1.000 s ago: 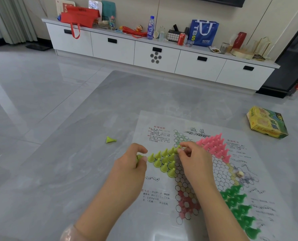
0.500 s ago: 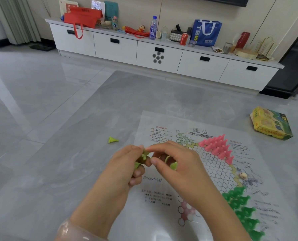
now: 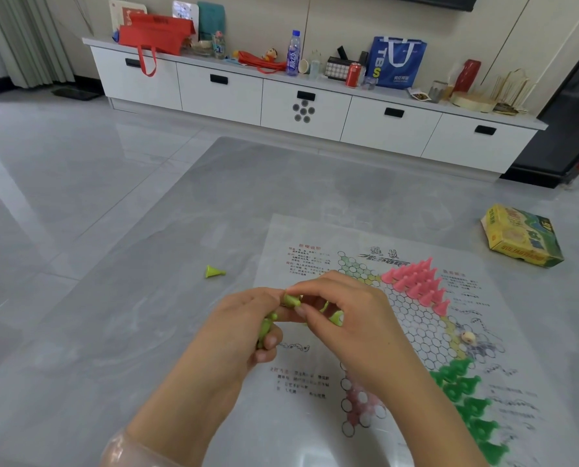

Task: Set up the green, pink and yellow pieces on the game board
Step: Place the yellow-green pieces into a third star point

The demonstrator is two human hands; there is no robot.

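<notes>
The paper game board (image 3: pixel 315 419) lies flat on the grey table. Pink pieces (image 3: pixel 416 281) stand in a triangle at its far corner and green pieces (image 3: pixel 467 399) in a row along its right side. My left hand (image 3: pixel 237 335) grips several yellow-green pieces (image 3: pixel 264 328) over the board's left edge. My right hand (image 3: pixel 345 318) pinches one yellow-green piece (image 3: pixel 291 301) at the left hand's fingertips. It covers most of the yellow pieces standing on the board; one (image 3: pixel 335 318) shows under its fingers. One yellow-green piece (image 3: pixel 214 272) lies on its side on the table, left of the board.
A small beige die (image 3: pixel 467 338) sits on the board's right part. The yellow game box (image 3: pixel 520 240) lies on the table at the far right. Beyond the table, a white cabinet (image 3: pixel 301 106) holds bags, bottles and a can.
My right hand left the yellow triangle on the board and came to my left hand, where it now pinches a piece. My left hand rose slightly and both hands now hide the triangle.
</notes>
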